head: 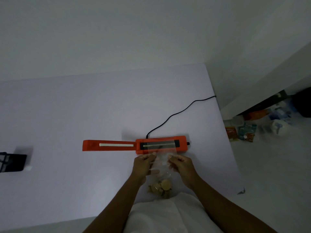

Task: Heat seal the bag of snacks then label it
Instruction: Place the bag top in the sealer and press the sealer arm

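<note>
Heat sealer lies open on the table — lid arm swung out flat to its left, black cord trailing behind it. Clear bag mouth rests across the sealer's strip; snacks sit bunched at the bag's near end. Left hand and right hand each pinch a bag edge just in front of the sealer. Dark object, possibly a label device, far left of it.

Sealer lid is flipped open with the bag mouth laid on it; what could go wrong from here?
1. The bag looks slightly crinkled over the sealer; wrinkles could leave a leaky seam.
2. Both hands, left hand and right hand, sit close to the base; closing the lid might catch fingers.
3. Snacks could slide upward.
</note>
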Motion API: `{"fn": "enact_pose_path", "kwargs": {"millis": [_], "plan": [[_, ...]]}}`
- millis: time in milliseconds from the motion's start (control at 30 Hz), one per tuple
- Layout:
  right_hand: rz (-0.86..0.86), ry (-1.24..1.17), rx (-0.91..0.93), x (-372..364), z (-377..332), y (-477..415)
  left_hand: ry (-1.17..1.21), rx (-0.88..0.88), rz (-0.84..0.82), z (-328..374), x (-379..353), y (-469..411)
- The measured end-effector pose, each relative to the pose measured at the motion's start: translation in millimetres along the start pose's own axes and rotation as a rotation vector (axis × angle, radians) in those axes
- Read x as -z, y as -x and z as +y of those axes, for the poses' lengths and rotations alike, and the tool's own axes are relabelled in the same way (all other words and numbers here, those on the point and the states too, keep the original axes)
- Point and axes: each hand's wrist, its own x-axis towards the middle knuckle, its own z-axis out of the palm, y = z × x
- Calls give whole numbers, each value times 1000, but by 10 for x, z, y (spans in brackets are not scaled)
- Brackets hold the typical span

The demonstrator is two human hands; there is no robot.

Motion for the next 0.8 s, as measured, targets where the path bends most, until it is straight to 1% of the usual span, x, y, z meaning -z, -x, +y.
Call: {"fn": "enact_pose_path", "kwargs": {"millis": [100, 367, 467, 667, 800], "plan": [[-25, -53, -68, -15, 25, -21, 6, 5, 5, -1, 3, -11], [-50, -4, -70, -11, 71, -70, -11, 15, -8, -7, 78, -45], [-59, -1, -64, -22, 72, -53, -42, 18, -5, -16, 107, -66], [-12, 3, -49, -50, 72, -1, -139, -13, 17, 14, 109, -77], [-3, 15, -41, -57, 70, 12, -234, -59, 84, 45, 162, -39]]}}
